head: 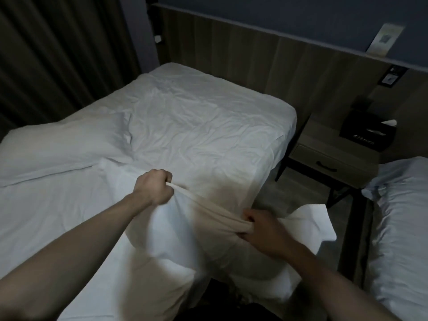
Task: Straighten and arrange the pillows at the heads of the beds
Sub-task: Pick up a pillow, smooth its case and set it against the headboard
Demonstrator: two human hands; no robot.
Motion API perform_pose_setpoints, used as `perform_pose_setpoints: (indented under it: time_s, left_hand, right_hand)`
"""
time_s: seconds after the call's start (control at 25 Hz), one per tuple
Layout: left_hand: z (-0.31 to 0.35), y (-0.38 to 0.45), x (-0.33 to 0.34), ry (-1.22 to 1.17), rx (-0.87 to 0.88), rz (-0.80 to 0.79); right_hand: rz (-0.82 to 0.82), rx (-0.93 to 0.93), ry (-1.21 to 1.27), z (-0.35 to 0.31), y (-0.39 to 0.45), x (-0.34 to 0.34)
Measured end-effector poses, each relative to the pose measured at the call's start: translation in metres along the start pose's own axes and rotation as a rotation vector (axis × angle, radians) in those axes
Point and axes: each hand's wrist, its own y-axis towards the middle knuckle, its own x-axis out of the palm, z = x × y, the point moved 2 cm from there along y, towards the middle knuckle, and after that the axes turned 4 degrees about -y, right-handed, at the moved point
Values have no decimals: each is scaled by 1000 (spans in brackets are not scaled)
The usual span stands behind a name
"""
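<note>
A white pillow (185, 232) lies at the near right side of the left bed (196, 117), its case stretched and bunched along the top edge. My left hand (155, 188) grips the left end of that bunched edge in a fist. My right hand (259, 230) grips the right end, with a loose flap of the case (317, 218) hanging past it over the gap. The head of the bed shows only a wrinkled white sheet. A second white pillow (58, 147) lies at the left on the duvet.
A wooden headboard panel (266, 61) runs behind the bed. A nightstand (324, 156) with a black tissue box (368, 133) stands between the beds. The second bed (403, 228) is at the right edge. Curtains (58, 54) hang at the left.
</note>
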Motion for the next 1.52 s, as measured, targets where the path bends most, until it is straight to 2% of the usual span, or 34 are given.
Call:
perform_pose_setpoints:
  time_s: [0.28,0.64,0.84,1.28,1.52]
  left_hand:
    - [115,37,-28,-145,4,241]
    - [217,148,-78,-215,148,395]
    - [257,239,-84,-259,175,391]
    - [322,397,-82,-266,167,242]
    - [368,461,-82,-310,99,288]
  right_hand:
    - [151,130,192,74,44,-125]
    - [258,133,187,126,105,-222]
    - [292,157,131,163,165,-266]
    - [254,228,50,238,280,-337]
    - [263,200,20,289,338,-387]
